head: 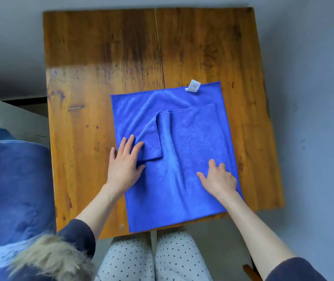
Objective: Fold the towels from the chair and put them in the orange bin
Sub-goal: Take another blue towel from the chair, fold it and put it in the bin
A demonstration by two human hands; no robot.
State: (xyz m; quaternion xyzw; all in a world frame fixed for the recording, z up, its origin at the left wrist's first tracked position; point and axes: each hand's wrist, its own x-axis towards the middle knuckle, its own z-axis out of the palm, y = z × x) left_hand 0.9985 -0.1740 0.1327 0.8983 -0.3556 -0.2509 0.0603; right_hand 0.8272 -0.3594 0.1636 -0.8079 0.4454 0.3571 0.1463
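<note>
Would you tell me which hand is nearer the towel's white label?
Right. The right hand lies below the white label, near the same edge; the left hand sits farther left.

A home is suggested by the worn wooden counter (101,57), grey floor (314,78), dotted pyjama trousers (141,260) and a fur-trimmed jacket (46,260).

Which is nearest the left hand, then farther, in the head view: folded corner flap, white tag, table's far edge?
From the left hand:
1. Flap, touching its fingertips.
2. Tag, on the towel's far edge.
3. Table's far edge, top of view.
</note>
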